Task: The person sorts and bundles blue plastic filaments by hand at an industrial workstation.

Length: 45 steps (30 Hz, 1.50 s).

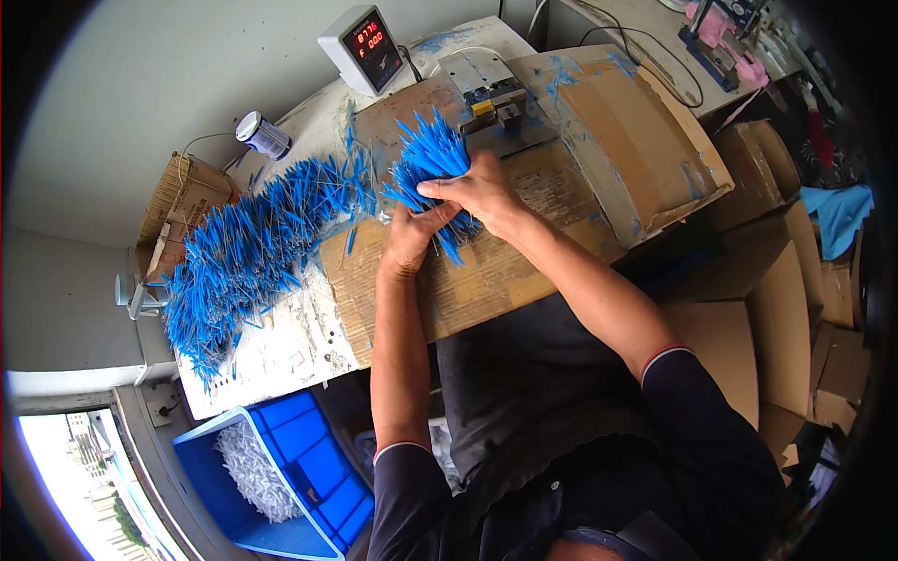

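A thick bundle of thin blue sticks (430, 150), several with pale wire-like ends, is held over the cardboard-covered worktop. My left hand (412, 236) grips it from the near left side. Across its right side wraps my right hand (485, 192), thumb laid over the front. Below my hands, some blue ends poke out toward the table edge. To the left lies a long heap of the same blue sticks (253, 243), pointing many ways. Part of the bundle is hidden behind my fingers.
Behind the bundle sits a small metal fixture (491, 93) with a yellow block. A display box with red digits (363, 51) and a white-and-blue can (262, 136) stand at the back. Flattened cardboard (636, 131) lies right. A blue crate (323, 467) with white pieces is below left.
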Tool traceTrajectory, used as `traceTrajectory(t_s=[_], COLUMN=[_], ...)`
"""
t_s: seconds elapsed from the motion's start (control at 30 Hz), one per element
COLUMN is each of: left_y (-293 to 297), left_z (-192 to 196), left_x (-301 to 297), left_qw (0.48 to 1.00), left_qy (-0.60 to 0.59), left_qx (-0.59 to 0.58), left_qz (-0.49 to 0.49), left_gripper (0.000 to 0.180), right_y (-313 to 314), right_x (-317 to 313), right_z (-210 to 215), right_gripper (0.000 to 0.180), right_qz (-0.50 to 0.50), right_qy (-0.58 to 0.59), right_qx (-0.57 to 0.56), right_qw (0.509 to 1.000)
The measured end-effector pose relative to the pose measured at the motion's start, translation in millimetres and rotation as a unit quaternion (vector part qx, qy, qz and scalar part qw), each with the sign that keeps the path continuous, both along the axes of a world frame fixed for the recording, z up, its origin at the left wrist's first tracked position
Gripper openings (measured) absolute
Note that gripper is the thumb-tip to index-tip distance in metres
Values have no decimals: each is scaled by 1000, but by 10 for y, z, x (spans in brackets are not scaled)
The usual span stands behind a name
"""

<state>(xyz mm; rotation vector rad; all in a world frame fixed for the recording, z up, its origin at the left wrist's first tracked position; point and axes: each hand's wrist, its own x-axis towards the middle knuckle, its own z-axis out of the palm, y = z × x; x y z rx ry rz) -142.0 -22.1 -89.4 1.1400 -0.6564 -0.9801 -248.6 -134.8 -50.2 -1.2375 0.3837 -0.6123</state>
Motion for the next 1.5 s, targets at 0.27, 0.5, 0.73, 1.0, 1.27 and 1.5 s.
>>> traceTrajectory(t_s=[0.27,0.5,0.73,1.0,1.27,1.5], left_y=[-44,-44,-94,-89,-77,-83], left_z=[70,133,166,117,123,221], left_x=[-18,-6,-46,-36,-123,-148], left_qw=[998,993,990,983,982,981], left_qy=[51,107,97,28,-85,-13], left_qx=[-46,-54,-24,-54,-28,-45], left_qz=[9,12,98,172,167,187], left_gripper=[37,34,36,43,41,42], right_y=[-109,-108,-190,-42,-27,-132], right_x=[-3,-13,0,24,55,107], right_z=[-63,-187,-411,-375,-185,-324], right_gripper=[23,23,20,23,18,20], right_qz=[-22,-33,0,-69,-104,-147], right_qy=[-14,-34,-107,-80,-71,-89], right_qx=[148,190,241,230,137,217], right_qw=[989,981,965,967,983,961])
